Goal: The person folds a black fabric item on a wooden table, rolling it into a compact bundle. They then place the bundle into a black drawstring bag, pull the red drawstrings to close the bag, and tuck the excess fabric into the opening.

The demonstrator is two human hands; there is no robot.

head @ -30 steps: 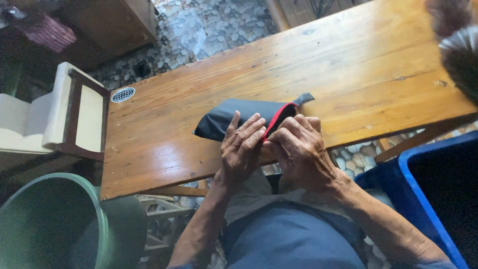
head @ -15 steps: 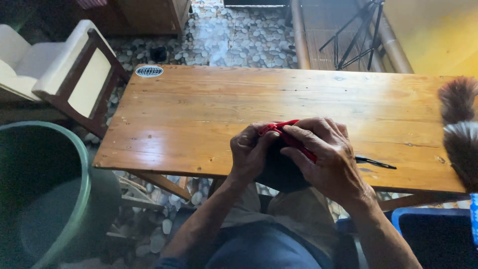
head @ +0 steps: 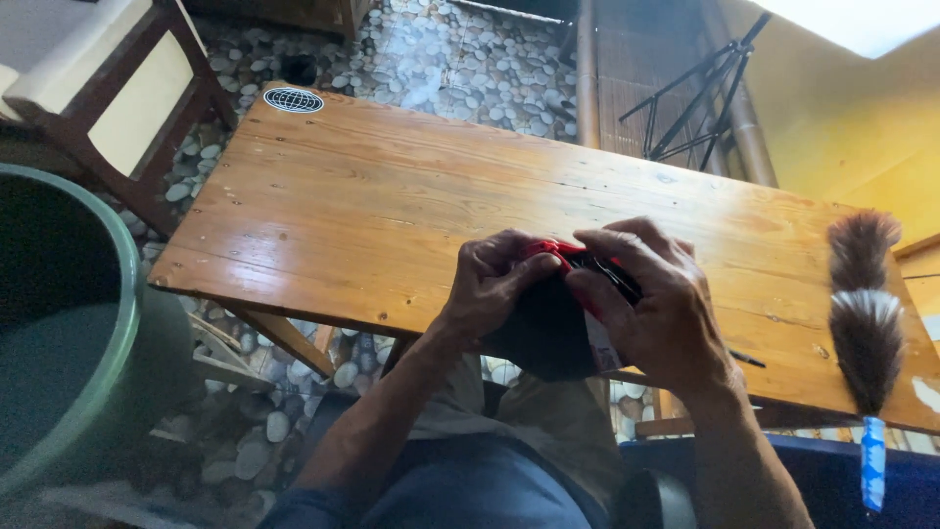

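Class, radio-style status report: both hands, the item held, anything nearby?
Left hand and right hand both grip black pouch with red trim at table edge. Feather duster lies right, apart.

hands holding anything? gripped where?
Yes: both the left hand and right hand hold a black fabric pouch with red trim, pinching its red-edged top.

Dark pouch (head: 548,328) mostly behind hands.

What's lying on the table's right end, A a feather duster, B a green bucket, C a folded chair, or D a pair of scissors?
A: a brown and white feather duster lies on the wooden table, to the right of the hands holding the black and red pouch.
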